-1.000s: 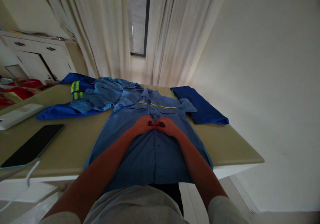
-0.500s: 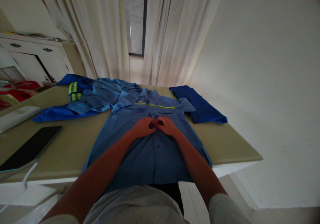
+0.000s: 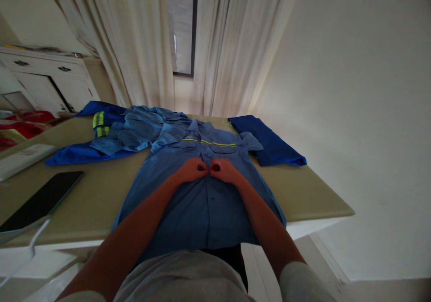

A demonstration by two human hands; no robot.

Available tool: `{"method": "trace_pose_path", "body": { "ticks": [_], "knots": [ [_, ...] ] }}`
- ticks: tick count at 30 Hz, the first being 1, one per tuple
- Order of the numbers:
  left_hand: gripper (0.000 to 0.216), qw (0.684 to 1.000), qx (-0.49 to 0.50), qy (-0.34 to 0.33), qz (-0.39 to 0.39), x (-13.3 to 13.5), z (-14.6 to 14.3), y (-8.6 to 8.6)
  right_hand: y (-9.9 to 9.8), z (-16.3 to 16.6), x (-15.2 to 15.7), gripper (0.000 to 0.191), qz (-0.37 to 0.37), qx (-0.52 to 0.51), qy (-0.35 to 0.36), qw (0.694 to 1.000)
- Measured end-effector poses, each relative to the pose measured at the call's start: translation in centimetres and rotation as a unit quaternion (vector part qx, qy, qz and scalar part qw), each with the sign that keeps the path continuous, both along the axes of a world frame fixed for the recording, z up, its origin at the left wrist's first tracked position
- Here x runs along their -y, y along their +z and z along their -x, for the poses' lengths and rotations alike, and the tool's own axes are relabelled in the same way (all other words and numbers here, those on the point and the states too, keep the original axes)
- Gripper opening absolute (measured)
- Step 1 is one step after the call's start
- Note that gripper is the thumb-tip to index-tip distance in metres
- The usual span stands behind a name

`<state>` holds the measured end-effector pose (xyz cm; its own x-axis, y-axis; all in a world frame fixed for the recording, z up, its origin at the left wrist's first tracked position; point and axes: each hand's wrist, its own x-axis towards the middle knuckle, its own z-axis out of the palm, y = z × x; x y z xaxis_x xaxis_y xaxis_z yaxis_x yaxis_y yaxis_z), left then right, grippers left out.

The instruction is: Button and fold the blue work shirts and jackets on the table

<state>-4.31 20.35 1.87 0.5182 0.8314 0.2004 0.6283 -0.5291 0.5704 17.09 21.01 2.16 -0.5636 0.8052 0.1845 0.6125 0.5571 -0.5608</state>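
Observation:
A light blue work shirt (image 3: 202,203) with a yellow reflective stripe across the chest lies flat on the table (image 3: 101,194), collar away from me, hem hanging over the near edge. My left hand (image 3: 189,169) and my right hand (image 3: 222,170) meet at the shirt's front placket, just below the stripe. Both are closed, fingertips pinching the fabric at the button line. What sits between the fingertips is too small to make out.
A heap of blue garments (image 3: 121,133) with reflective bands lies at the table's back left. A folded dark blue garment (image 3: 269,142) rests at the back right. A dark tablet (image 3: 40,201) and a white cable (image 3: 30,248) lie near the left edge. Curtains and a white cabinet (image 3: 50,80) stand behind.
My hands stay pinched together on the placket, with small finger movements only. The view shifted slightly.

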Motion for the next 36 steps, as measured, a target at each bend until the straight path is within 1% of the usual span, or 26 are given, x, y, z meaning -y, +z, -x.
{"method": "trace_pose_path", "body": {
  "ticks": [2, 4, 7, 10, 12, 14, 18, 25, 29, 32, 36],
  "knots": [
    [0.014, 1.0, 0.007, 0.015, 0.002, 0.1, -0.1, 0.0, 0.0, -0.2, -0.1, 0.007, -0.004, 0.003, 0.012, 1.0],
    [0.012, 1.0, 0.013, 0.016, 0.02, 0.1, -0.3, -0.1, 0.0, -0.3, -0.1, 0.01, -0.01, 0.011, 0.023, 1.0],
    [0.012, 0.999, 0.011, 0.016, 0.049, 0.1, -0.5, -0.2, 0.2, -0.1, 0.1, 0.008, -0.024, 0.027, 0.023, 0.999],
    [0.016, 0.996, -0.024, 0.055, 0.066, 0.2, -0.6, -0.1, 0.5, 0.2, 0.5, 0.006, -0.033, 0.038, 0.016, 0.999],
    [0.018, 0.993, -0.057, 0.084, 0.065, 0.4, -0.6, 0.1, 0.6, 0.4, 0.7, 0.007, -0.034, 0.04, 0.015, 0.998],
    [0.019, 0.991, -0.073, 0.096, 0.054, 0.6, -0.7, 0.3, 0.7, 0.5, 0.9, 0.007, -0.04, 0.038, 0.016, 0.998],
    [0.021, 0.994, -0.06, 0.091, 0.03, 1.0, -1.0, 0.5, 0.7, 0.7, 0.9, 0.008, -0.058, 0.026, 0.022, 0.998],
    [0.024, 0.994, -0.032, 0.103, -0.002, 1.1, -1.2, 0.0, 0.6, 1.0, 0.9, 0.008, -0.096, -0.007, 0.007, 0.995],
    [0.018, 0.996, -0.017, 0.077, -0.029, 0.9, -1.2, -0.2, 0.7, 0.9, 1.0, 0.006, -0.104, -0.038, 0.002, 0.994],
    [0.014, 0.998, -0.012, 0.053, -0.021, 0.4, -1.2, -0.5, 0.7, 0.9, 1.0, 0.008, -0.101, -0.027, 0.001, 0.995],
    [0.013, 0.999, 0.017, 0.042, 0.009, -0.2, -1.1, -0.9, 0.5, 1.1, 0.9, 0.005, -0.1, -0.028, -0.01, 0.995]
  ]
}}
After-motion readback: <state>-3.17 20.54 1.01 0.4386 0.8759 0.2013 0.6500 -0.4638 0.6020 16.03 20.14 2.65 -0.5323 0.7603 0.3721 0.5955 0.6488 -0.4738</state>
